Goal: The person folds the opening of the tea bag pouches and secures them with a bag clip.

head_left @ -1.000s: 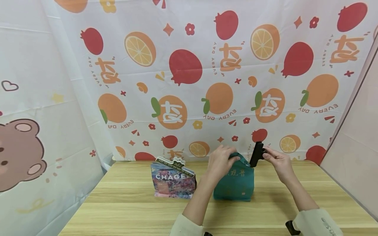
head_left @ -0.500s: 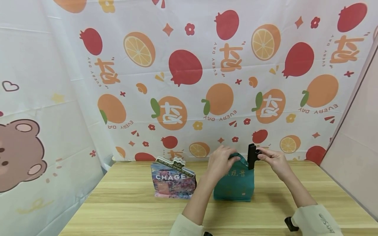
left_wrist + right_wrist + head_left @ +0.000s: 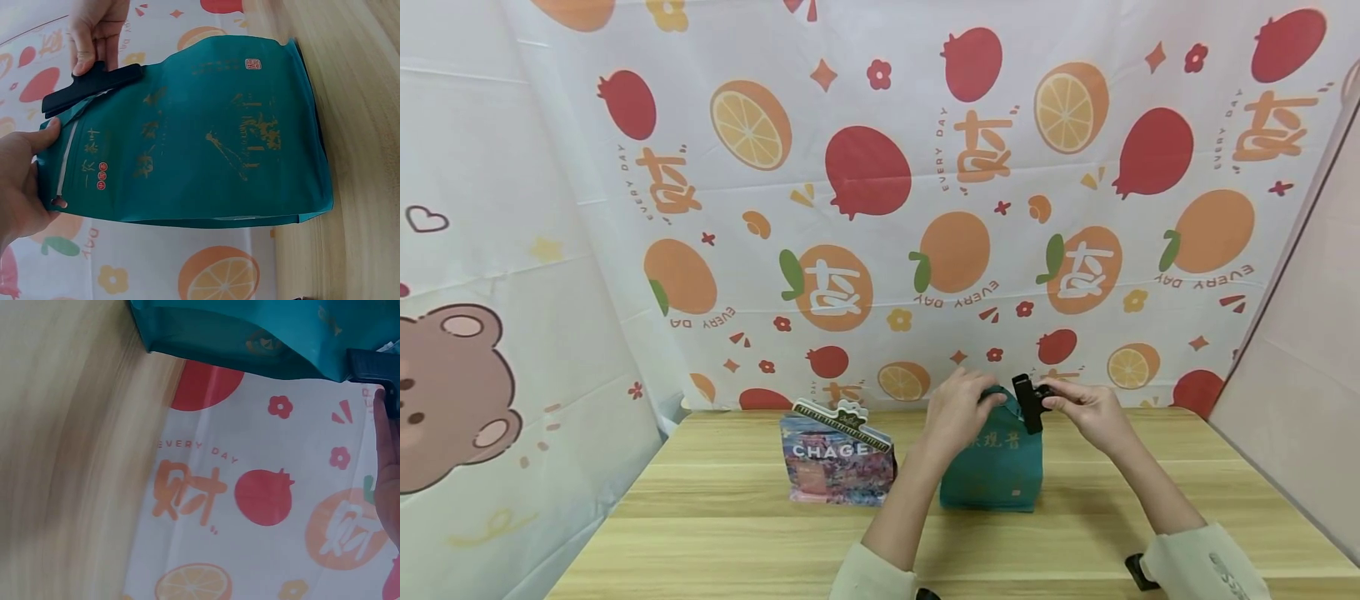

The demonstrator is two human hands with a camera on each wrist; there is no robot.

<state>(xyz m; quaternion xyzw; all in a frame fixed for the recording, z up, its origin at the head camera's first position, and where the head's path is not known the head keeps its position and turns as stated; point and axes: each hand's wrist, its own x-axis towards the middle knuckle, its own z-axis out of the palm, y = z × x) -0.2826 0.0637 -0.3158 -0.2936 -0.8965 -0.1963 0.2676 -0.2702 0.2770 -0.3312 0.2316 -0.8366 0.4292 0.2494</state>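
A teal tea bag (image 3: 992, 475) with gold characters stands upright on the table. My left hand (image 3: 957, 412) pinches its folded top; in the left wrist view the thumb (image 3: 49, 132) presses on the bag's front near the top. Between its thumb and fingers, my right hand (image 3: 1086, 412) holds a black bag clip (image 3: 1027, 404) by the handle. The clip lies at the bag's upper right corner, and in the left wrist view its long jaws run along that edge, overlapping the teal material. The right wrist view shows the clip (image 3: 375, 365) right at the bag's corner.
Left of the teal bag stands a colourful pouch (image 3: 838, 475) marked with white letters, a white and gold clip (image 3: 844, 423) slanted across its top. Behind the wooden table (image 3: 715, 533) hangs a fruit-print cloth (image 3: 872, 267).
My right hand has moved the black clip leftward onto the teal bag's upper right corner, and the clip has turned to lean the other way. My left hand keeps its hold on the bag's top.
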